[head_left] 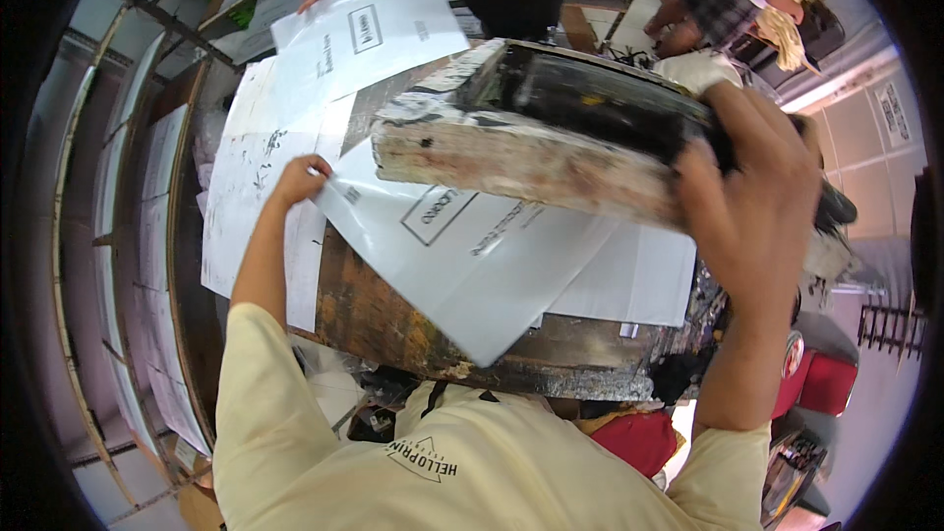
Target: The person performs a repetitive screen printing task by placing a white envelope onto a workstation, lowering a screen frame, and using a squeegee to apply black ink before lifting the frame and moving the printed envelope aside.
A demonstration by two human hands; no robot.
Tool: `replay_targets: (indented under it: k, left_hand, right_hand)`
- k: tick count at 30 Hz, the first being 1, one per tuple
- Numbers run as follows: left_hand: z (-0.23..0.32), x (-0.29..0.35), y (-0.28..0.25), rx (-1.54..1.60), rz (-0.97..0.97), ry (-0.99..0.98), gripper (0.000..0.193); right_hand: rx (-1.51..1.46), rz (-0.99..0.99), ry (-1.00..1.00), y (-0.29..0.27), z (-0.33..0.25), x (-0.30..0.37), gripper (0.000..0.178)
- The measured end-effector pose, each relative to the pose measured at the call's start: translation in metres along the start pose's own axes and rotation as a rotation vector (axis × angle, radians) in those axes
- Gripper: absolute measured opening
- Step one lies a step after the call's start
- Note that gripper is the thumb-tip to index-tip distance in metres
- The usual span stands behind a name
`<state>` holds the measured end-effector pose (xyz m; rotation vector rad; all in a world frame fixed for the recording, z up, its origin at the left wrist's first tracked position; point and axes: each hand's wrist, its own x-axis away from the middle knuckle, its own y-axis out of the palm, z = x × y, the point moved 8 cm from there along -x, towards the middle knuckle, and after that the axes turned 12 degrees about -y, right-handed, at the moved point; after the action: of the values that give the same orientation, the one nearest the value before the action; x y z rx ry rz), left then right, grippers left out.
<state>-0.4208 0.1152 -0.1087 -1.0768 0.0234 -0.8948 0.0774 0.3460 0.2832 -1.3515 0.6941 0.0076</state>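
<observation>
bright, right hand (757,192) blurred, fisheye-bent edges

A wooden table (359,300) is stained with dark patches, its near edge smeared grey and black. Its left side is covered by smudged white paper (236,246); at right, a pale sheet (644,280) is partly overlapped by a glossy printed sheet (433,280).

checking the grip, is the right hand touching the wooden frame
Touching: the head view shows the right hand gripping the wooden frame at its right end, thumb against the near side.
</observation>
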Motion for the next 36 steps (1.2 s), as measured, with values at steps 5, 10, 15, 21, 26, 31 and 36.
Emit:
replay_targets:
  k: [5, 10, 15, 21, 26, 31, 36]
  left_hand:
    - [-0.015, -0.076, -0.077, -0.312, 0.356, 0.091, 0.023]
    - [0.079, -0.028, -0.069, -0.975, 1.141, 0.231, 0.061]
    - [0.242, 0.177, 0.021, 0.704, -0.098, 0.368, 0.109]
    - [0.185, 0.288, 0.128, 0.688, -0.133, 0.085, 0.119]
    - [0.123, 0.275, 0.217, 0.272, -0.073, 0.055, 0.107]
    - [0.099, 0.270, 0.239, 0.018, 0.149, 0.127, 0.115]
    - [0.088, 0.268, 0.248, -0.024, 0.144, 0.144, 0.125]
  right_hand:
    - [-0.012, -0.089, 0.012, -0.004, 0.012, -0.009, 0.048]
    - [0.001, -0.018, -0.039, -0.004, 0.007, -0.011, 0.052]
    - [-0.030, 0.061, 0.026, 0.006, 0.001, 0.026, 0.056]
    - [-0.154, -0.439, -0.160, 0.113, -0.060, 0.155, 0.043]
    - [-0.382, -0.484, -0.009, 0.219, -0.080, 0.272, 0.034]
    - [-0.343, -0.486, -0.062, 0.255, -0.105, 0.305, 0.046]
    - [-0.293, -0.397, -0.102, 0.299, -0.065, 0.248, 0.052]
